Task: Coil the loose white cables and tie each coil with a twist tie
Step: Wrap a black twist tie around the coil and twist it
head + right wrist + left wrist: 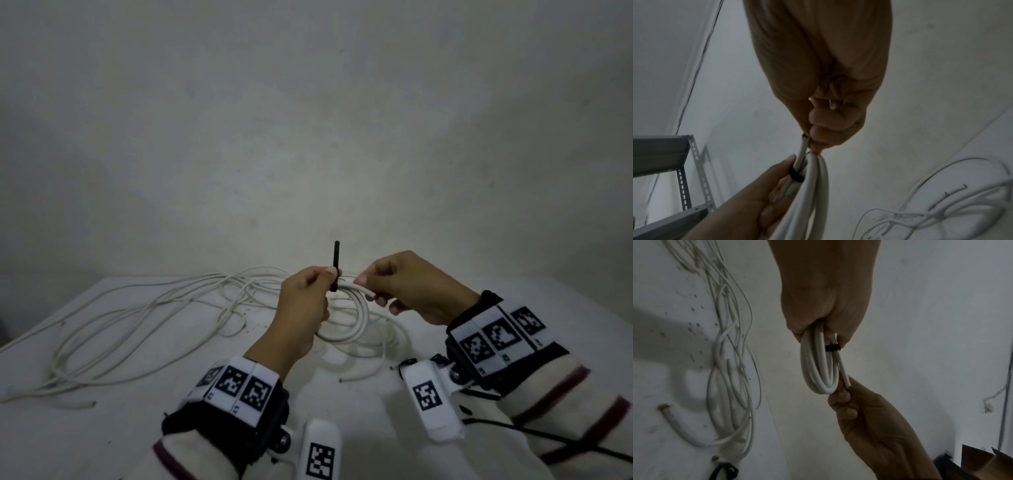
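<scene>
Centre frame, left hand grips the coil and pinches the black tie (one end upright). Right hand pinches the tie's other end beside the cable tip.

Both hands on the coil, frame centre.
Right hand pinches the cable end; left hand holds the white coil at the black twist tie.

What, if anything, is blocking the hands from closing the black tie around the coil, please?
Nothing visible does. The left hand grips the coil with the tie already looped around it, one end standing free. The right hand pinches the other end beside the cable tip.
</scene>
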